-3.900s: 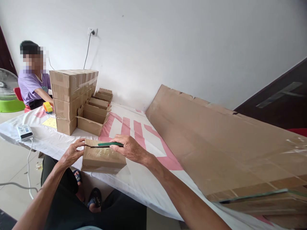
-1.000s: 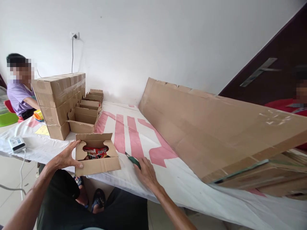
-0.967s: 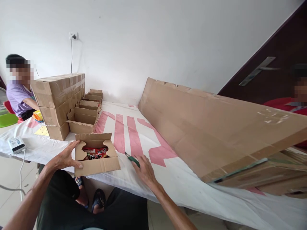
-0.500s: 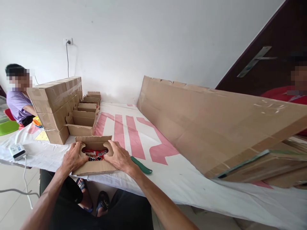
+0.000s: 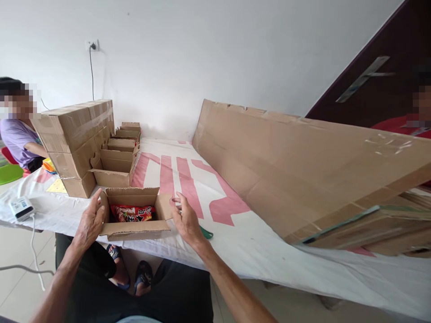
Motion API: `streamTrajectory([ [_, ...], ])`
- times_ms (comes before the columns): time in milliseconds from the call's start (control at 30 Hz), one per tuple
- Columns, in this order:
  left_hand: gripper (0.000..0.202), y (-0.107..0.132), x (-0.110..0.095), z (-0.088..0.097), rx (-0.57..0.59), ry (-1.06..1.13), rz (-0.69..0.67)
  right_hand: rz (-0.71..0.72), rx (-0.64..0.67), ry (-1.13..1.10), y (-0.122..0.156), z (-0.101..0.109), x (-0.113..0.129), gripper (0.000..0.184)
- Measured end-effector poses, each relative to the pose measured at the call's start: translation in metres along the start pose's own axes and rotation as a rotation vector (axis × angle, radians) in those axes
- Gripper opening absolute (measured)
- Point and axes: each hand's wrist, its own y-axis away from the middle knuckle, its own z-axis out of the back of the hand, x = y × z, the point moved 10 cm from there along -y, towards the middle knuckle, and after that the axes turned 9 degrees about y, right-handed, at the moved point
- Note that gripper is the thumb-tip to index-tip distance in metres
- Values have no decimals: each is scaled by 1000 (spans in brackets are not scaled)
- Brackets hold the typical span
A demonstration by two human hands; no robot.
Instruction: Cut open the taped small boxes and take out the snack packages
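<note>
A small cardboard box [image 5: 136, 229] sits at the table's near edge with all its flaps spread open. Red snack packets [image 5: 132, 213] show inside it. My left hand [image 5: 89, 222] rests against the box's left flap with its fingers spread. My right hand [image 5: 185, 220] hovers just right of the right flap, fingers apart and holding nothing. A green-handled knife [image 5: 206, 233] lies on the cloth behind my right hand, partly hidden by it.
Taped boxes [image 5: 72, 134] are stacked at the left, with a row of open boxes [image 5: 116, 168] beside them. A long flattened cardboard sheet [image 5: 303, 170] leans across the right. One person sits at the far left, another at the right edge. A white device [image 5: 20, 207] lies near the table's edge.
The sealed box was cut with the knife and opened. The knife went down on the cloth. Both hands have now spread the side flaps fully apart and drawn back from the opening.
</note>
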Motion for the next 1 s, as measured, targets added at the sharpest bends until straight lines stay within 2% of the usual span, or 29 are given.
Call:
streamTrajectory([
  [100, 61, 1, -5, 2, 33, -50, 5, 185, -72, 217, 1, 12, 22, 41],
  [200, 63, 4, -16, 10, 32, -212, -14, 301, -8, 305, 0, 9, 36, 34],
  [300, 68, 9, -25, 16, 13, -461, -23, 285, 96, 252, 0, -1, 33, 33],
  [400, 65, 12, -24, 9, 60, -571, -41, 206, 158, 134, 3, -12, 21, 40],
  [567, 74, 13, 0, -10, 156, -429, -6, 145, 108, 23, 11, -21, 10, 44],
  [700, 92, 16, 16, -18, 207, -270, 39, 131, 49, -9, 24, -20, 11, 45],
  [833, 101, 22, 13, -22, 237, -154, -14, 129, -39, 6, 41, -9, 15, 45],
  [1000, 101, 27, 7, -23, 248, -141, -59, 151, -89, 25, 54, 5, 19, 43],
])
